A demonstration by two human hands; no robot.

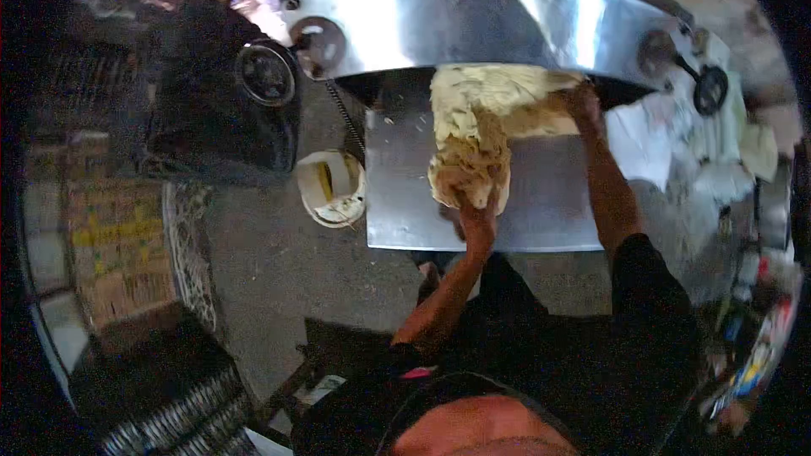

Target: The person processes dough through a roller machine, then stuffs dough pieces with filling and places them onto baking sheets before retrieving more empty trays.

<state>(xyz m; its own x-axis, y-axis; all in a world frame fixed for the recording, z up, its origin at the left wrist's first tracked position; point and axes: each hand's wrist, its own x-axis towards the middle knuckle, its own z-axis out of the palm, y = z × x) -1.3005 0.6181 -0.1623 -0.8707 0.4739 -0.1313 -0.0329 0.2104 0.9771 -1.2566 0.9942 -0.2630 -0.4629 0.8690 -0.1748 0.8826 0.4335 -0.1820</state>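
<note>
A thick, pale yellow mass of dough (481, 89) comes out from under a shiny metal roller machine (448, 21) onto a metal tray (549, 194). Its near end is crumpled and folded, hanging toward me. My left hand (477, 221) grips that near end from below, with some fingers hidden by the dough. At the dough's right side, close under the machine, my right hand (585, 103) touches the edge. Motion smears its fingers and the part of the dough beside them.
Black handwheels sit at the machine's left (266, 73) and right (710, 90) ends. A white bucket (335, 207) stands left of the tray, near a hanging chain (345, 118). White plastic sheets (646, 143) lie to the right. Stacked cartons (122, 245) line the left.
</note>
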